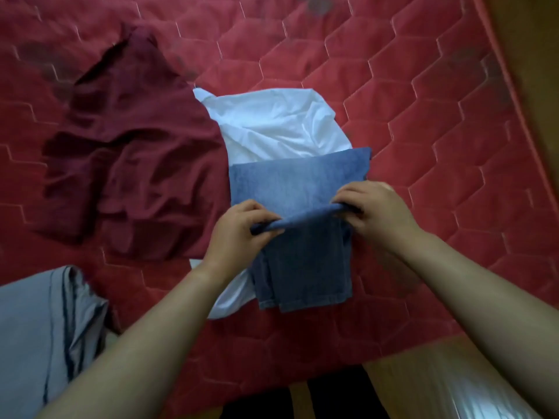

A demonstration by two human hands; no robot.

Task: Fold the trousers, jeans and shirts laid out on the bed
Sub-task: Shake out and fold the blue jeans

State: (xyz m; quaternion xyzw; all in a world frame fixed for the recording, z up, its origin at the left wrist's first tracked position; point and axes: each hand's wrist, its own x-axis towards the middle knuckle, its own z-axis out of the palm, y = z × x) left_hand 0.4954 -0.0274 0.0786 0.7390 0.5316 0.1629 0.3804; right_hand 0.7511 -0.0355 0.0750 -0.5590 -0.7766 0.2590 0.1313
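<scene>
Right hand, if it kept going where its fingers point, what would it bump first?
Probably the left hand, gripping the other end of the jeans fold that the right hand pinches; depth is unclear.

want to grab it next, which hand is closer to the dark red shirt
Left. The left hand grips the jeans fold just beside the edge of the dark red shirt; the right hand grips the fold's other end, across the jeans from it.

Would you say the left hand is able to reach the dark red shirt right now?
Probably yes, once it lets go: the left hand grips the jeans at their fold, but the dark red shirt lies uncovered just beside it, with nothing between.
</scene>
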